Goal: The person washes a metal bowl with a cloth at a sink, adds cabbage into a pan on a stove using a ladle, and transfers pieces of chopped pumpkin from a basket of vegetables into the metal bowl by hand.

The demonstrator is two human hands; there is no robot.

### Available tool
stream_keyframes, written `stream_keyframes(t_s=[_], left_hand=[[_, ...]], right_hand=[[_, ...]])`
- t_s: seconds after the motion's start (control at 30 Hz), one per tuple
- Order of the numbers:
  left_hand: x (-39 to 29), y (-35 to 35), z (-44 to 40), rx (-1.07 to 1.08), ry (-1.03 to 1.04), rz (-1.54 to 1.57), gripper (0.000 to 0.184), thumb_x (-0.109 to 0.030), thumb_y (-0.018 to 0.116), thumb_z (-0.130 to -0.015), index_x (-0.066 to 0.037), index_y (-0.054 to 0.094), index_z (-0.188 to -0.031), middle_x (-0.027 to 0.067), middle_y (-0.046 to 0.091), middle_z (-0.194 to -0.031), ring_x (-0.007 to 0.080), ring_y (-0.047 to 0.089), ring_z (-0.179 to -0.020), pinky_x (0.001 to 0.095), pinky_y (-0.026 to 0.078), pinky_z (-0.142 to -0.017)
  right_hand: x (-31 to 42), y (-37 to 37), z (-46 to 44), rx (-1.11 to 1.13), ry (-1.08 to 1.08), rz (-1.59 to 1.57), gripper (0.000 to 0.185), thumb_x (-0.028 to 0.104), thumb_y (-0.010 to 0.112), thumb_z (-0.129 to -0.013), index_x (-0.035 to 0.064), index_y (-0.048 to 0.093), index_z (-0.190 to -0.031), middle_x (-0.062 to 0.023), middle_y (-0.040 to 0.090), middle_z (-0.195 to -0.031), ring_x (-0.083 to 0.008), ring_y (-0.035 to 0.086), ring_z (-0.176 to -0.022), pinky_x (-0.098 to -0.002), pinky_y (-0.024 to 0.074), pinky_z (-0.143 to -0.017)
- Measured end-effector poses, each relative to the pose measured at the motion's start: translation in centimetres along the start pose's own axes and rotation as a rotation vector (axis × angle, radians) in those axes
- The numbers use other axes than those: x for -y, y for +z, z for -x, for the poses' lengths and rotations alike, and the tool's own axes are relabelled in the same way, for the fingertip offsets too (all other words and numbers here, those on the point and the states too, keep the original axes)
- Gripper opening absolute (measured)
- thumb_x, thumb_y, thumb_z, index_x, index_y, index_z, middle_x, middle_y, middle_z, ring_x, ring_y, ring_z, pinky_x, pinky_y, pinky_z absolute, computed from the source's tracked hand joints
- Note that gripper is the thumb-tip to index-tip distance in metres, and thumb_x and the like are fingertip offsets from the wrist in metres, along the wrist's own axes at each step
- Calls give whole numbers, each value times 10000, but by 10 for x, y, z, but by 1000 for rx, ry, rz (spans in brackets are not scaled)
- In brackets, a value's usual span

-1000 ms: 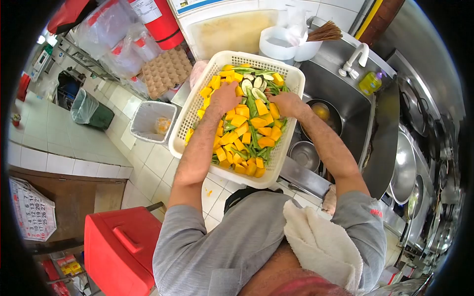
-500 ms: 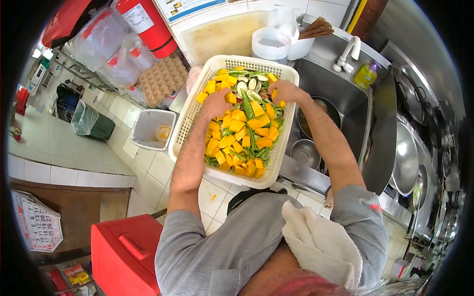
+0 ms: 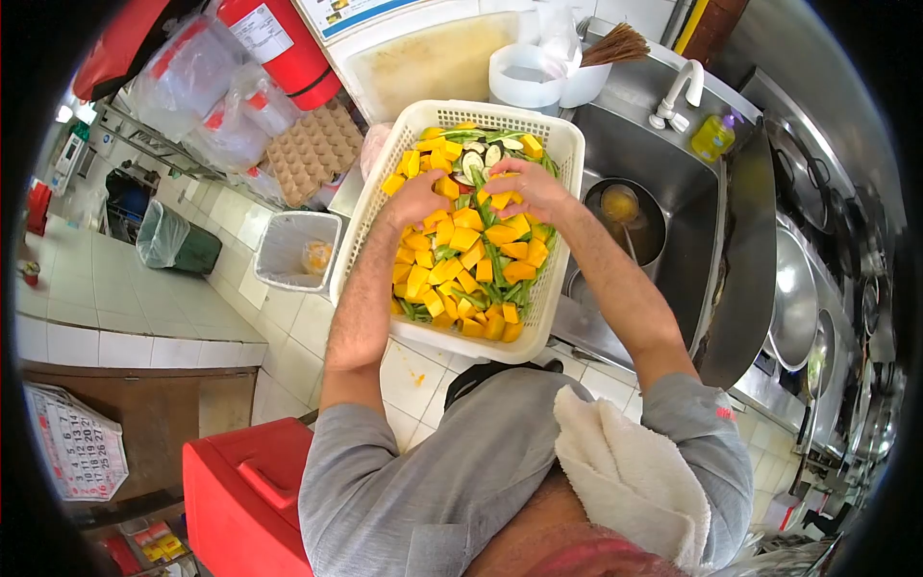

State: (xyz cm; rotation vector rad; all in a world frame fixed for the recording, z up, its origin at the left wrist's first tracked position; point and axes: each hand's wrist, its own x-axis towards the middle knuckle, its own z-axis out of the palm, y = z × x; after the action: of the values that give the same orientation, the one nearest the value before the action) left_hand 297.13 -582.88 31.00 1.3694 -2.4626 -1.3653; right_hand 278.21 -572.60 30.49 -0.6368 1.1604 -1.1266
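Observation:
A cream plastic basket [image 3: 344,274] holds a mix of cut vegetables. Orange-yellow squash chunks [image 3: 444,274] cover much of the top, with green beans [image 3: 483,252] among them. Sliced eggplant [image 3: 473,162] shows near the far side. My left hand [image 3: 418,199] curves around squash in the upper left, thumb and fingers apart, tips partly hidden. My right hand [image 3: 535,192] lies over the upper right of the mix, fingers spread and bent, with squash chunks visible between thumb and fingers.
Right of the basket is a steel sink [image 3: 687,216] containing a pan [image 3: 646,226], with a white faucet [image 3: 681,96] and yellow soap bottle [image 3: 712,139]. White containers [image 3: 526,79] stand behind. A lined bin [image 3: 296,252] is at left, a red box [image 3: 245,490] lower left.
My right hand has shifted left across the vegetables, and its fingers have spread over the squash. My left hand stays in nearly the same place. More of the pan shows in the sink.

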Motion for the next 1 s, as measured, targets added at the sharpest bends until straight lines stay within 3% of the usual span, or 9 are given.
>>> stream_keyframes(t_s=[0.23, 0.33, 0.4, 0.53, 0.63, 0.7, 0.73, 0.8, 1.0], left_hand=[[27, 2, -12, -36, -8, 248, 601, -149, 615, -681, -41, 407, -1234, 115, 598, -930, 182, 603, -670, 311, 508, -479], [27, 7, -4, -59, 46, 354, 519, -138, 598, -695, -40, 437, -1179, 110, 595, -887, 172, 600, -670, 297, 503, -471], [23, 11, -1, -84, 116, 377, 400, -105, 555, -727, -59, 461, -1113, 68, 591, -822, 131, 568, -604, 282, 462, -441], [16, 14, 0, -138, 147, 340, 403, -115, 570, -720, -30, 469, -1101, 107, 585, -844, 164, 588, -640, 271, 475, -430], [16, 15, -4, -192, 250, 328, 440, -140, 582, -716, -21, 463, -1123, 137, 592, -909, 205, 606, -745, 301, 503, -536], [13, 14, -9, -357, 316, 202, 495, -186, 590, -712, -11, 446, -1152, 185, 587, -990, 277, 593, -890, 339, 488, -726], [9, 12, -13, -349, 315, 201, 495, -186, 590, -712, -11, 446, -1152, 185, 587, -990, 277, 593, -890, 339, 488, -726], [-1, 10, -15, -403, 333, 119, 532, -224, 586, -711, -11, 435, -1174, 219, 566, -1050, 326, 547, -1000, 359, 422, -859], [-111, 36, 14, -337, 465, 167, 414, -201, 572, -713, -63, 475, -1090, 206, 588, -967, 339, 568, -933, 370, 442, -801]], right_hand=[[-13, 28, -20, 4, 0, 100, 214, 18, 625, -725, 41, 490, -890, -80, 523, -883, -190, 535, -849, -373, 532, -611], [-13, 37, -24, 26, 34, 282, 321, 3, 629, -713, 10, 498, -1006, -105, 510, -965, -205, 525, -883, -373, 545, -622], [-14, 43, -26, -8, 14, 331, 500, -13, 626, -699, -24, 444, -1164, -130, 473, -1064, -225, 537, -850, -369, 552, -628], [-10, 41, -28, 59, 95, 227, 636, -26, 612, -694, -42, 340, -1269, -152, 423, -1157, -242, 545, -868, -362, 545, -619], [-5, 41, -22, 79, 48, 105, 625, -28, 603, -693, -43, 339, -1258, -161, 447, -1141, -239, 554, -886, -362, 535, -601], [3, 42, -17, 47, -88, 151, 585, -6, 621, -708, -50, 372, -1236, -142, 500, -1074, -217, 583, -839, -337, 527, -602], [6, 39, -15, 42, -85, 145, 585, -6, 621, -708, -50, 372, -1236, -142, 500, -1074, -217, 583, -839, -337, 527, -602], [13, 35, -8, 34, -239, 150, 545, 1, 632, -680, -48, 427, -1182, -141, 539, -1000, -218, 590, -780, -330, 526, -576], [43, -15, 58, -97, -447, 151, 465, 8, 639, -678, -12, 487, -1117, -98, 587, -925, -154, 595, -771, -283, 519, -571]])
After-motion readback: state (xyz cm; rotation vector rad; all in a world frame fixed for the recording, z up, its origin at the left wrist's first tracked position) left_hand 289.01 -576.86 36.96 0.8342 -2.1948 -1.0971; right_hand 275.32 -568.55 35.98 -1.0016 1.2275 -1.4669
